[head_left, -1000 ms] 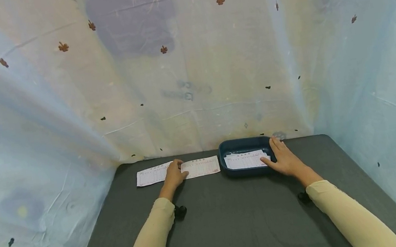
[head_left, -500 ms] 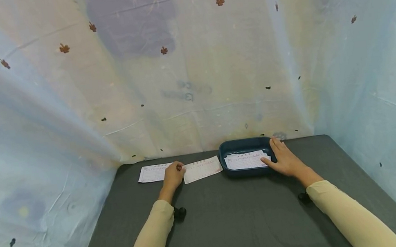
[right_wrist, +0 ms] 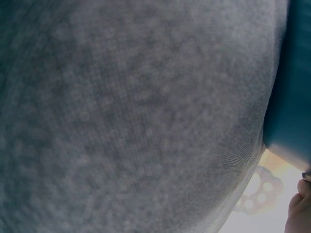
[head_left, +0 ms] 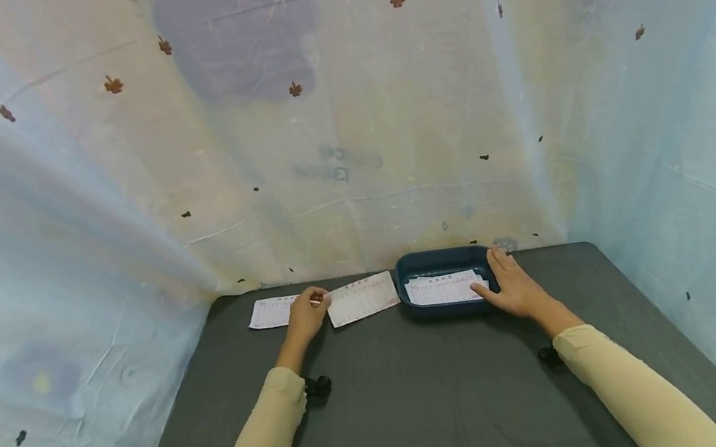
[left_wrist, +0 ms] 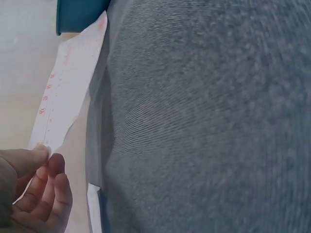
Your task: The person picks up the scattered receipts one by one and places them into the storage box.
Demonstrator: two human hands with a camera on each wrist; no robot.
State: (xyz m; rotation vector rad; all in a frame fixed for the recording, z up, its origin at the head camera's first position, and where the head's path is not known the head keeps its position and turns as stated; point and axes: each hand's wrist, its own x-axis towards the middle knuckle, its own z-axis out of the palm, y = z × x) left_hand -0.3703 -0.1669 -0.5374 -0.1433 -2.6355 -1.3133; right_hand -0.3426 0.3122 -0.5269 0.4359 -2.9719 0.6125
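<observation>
My left hand (head_left: 305, 313) pinches the left end of a printed paper slip (head_left: 363, 299) between thumb and fingers. In the left wrist view the slip (left_wrist: 73, 73) slants up, red print along it, its far end near the blue tray (left_wrist: 80, 17). Under and behind that hand another printed slip (head_left: 271, 313) lies on the table, partly covered. My right hand (head_left: 519, 289) rests on the right rim of the dark blue tray (head_left: 446, 312), fingers extended, thumb over the slips (head_left: 443, 289) inside. The right wrist view catches only some fingertips (right_wrist: 302, 208) beside the tray wall (right_wrist: 294, 97).
A dark grey cloth covers the table (head_left: 432, 393). Behind it and at both sides hangs a pale patterned curtain (head_left: 348, 143), close to the tray's back. Both forearms reach in from the near edge.
The left hand has drawn back slightly to the left, and the slip it holds has tilted, its right end now higher. The other slip shifted a little. Right hand and tray have stayed put.
</observation>
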